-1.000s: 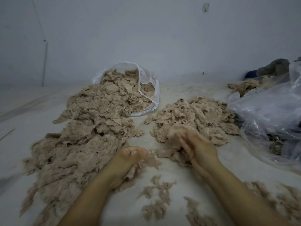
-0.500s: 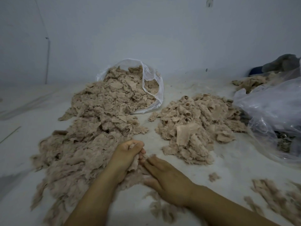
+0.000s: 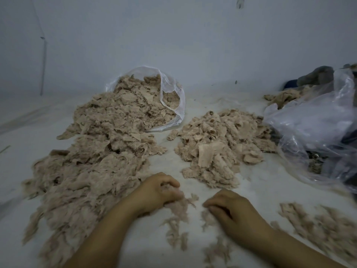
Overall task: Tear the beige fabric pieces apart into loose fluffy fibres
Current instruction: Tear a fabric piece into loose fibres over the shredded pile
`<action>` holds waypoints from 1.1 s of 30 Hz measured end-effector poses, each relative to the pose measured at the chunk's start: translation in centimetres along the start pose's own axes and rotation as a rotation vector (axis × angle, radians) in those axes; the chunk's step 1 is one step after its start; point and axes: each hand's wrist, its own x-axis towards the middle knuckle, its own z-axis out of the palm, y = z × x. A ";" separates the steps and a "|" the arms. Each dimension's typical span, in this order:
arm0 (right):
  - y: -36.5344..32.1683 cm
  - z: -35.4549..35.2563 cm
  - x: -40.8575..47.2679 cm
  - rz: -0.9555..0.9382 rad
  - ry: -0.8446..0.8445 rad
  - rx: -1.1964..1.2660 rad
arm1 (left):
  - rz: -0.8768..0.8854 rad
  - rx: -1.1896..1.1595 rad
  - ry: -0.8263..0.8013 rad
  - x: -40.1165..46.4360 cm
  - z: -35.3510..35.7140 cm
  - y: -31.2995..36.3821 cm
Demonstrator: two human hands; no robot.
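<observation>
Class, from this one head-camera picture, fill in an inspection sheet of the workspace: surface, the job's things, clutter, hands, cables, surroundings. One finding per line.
Surface: pale floor, bare in patches, strewn with fibre scraps.
Job's things: large fluffy pile on the left, running back into an open clear bag; smaller pile of fabric pieces in the middle; loose tufts at the right.
Clutter: crumpled plastic bag on the right, with dark, unclear contents.
Hands: left hand grips a fibre tuft; right hand is curled on fibres, somewhat blurred.
Cables: a thin line runs down the wall on the left; cannot tell if it is a cable.
Surroundings: plain pale wall; grey and blue items at the far right.
</observation>
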 end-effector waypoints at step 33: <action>-2.1 0.6 4.6 0.281 -0.046 0.990 | 0.031 -0.697 0.184 -0.8 1.2 2.6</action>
